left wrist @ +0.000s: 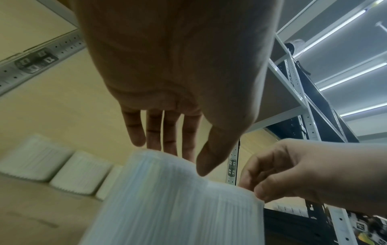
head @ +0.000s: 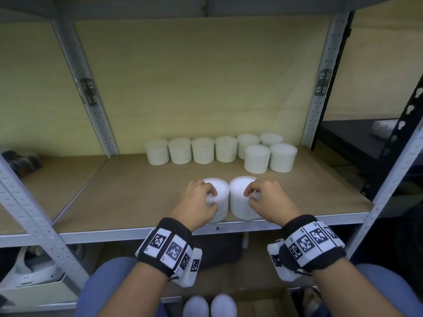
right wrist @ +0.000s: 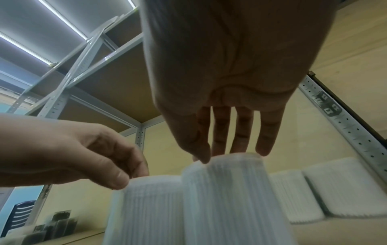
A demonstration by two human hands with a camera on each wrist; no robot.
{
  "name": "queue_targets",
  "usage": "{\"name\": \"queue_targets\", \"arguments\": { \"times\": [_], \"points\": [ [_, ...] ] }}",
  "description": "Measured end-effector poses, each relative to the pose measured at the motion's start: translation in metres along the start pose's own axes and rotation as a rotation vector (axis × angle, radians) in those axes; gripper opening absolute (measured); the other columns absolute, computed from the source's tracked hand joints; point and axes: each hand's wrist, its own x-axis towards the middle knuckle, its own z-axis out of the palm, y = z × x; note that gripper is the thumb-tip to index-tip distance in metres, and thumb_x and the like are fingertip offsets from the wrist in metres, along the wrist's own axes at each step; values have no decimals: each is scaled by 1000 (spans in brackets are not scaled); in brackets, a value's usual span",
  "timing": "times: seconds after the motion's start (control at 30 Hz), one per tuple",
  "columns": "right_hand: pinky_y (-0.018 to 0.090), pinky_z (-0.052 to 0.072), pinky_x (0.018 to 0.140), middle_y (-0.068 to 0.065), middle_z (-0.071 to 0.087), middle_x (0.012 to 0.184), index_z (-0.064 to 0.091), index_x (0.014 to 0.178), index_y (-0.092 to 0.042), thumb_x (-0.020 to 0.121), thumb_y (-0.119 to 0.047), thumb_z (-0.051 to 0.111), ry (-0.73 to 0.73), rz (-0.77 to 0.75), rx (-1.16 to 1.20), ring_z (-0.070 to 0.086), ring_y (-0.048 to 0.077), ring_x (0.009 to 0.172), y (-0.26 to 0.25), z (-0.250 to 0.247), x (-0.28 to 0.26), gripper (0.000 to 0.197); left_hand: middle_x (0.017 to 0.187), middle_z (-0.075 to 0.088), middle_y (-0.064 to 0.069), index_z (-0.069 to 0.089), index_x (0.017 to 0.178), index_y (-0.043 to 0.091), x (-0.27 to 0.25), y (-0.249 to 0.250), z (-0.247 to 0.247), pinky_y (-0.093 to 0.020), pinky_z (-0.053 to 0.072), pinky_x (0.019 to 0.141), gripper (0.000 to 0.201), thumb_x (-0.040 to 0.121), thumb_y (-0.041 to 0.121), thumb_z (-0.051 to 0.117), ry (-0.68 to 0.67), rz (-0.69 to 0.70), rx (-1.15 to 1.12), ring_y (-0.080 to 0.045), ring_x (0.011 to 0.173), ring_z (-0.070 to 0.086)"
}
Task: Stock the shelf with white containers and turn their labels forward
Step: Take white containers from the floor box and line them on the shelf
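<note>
Head view: two white ribbed containers stand touching at the shelf near edge, left hand and right hand curled on their tops. Next probably twisting labels forward. Wrist views: fingers pinch the rims; corrugated plastic cylinders.

We see dim, even light on the shelf, soft throughout. Ceiling strip lights glare brightly above the shelf in both wrist views, leaving the palms shadowed. The uprights beside the shelf bow toward the frame edges, and the nearest white containers smear with blur.
</note>
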Motion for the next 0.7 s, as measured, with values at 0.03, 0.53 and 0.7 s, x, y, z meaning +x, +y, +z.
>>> {"name": "queue_targets", "arguments": {
  "times": [0.03, 0.53, 0.7],
  "points": [
    [18, 33, 87, -2, 61, 113, 70, 104, -18, 89, -12, 54, 6, -2, -7, 48, 12, 115, 0, 0, 0, 23, 115, 55, 3, 62, 107, 20, 0, -1, 1, -26, 35, 98, 24, 83, 23, 58, 0, 7, -9, -17, 114, 45],
    [28, 45, 95, 3, 71, 109, 75, 102, -13, 87, -9, 59, 103, -11, 34, 57, 21, 110, 6, 19, 42, 22, 115, 60, -2, 66, 107, 14, 33, -19, 8, -15, 29, 85, 22, 86, 16, 61, 66, -5, -69, -18, 112, 50],
    [31, 48, 97, 6, 71, 108, 75, 100, -14, 85, -9, 60, 104, 3, 58, 61, 21, 107, 11, 28, 76, 22, 115, 61, -6, 66, 106, 10, 60, -31, 12, -13, 27, 78, 21, 86, 12, 61, 84, -28, -76, -21, 109, 52]
  ]
}}
